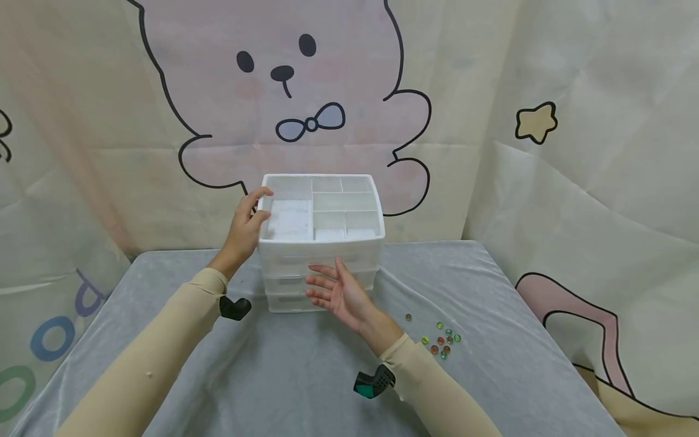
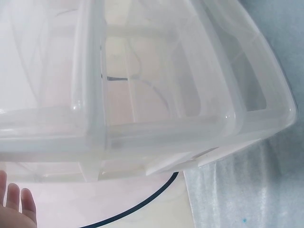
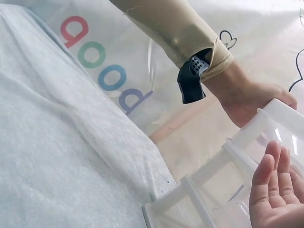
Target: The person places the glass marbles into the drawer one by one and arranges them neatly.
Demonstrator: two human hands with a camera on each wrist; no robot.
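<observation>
A table draped in grey cloth (image 1: 306,388) spreads below. On it, right of the left hand (image 1: 242,227), stands a translucent white plastic drawer unit (image 1: 322,249), gripped by that hand at its top edge. The right hand (image 1: 346,298), fingers extended, is before the unit; contact is hard to tell. Small, round, multicoloured glassy marbles (image 1: 441,341) lie right of it.
</observation>
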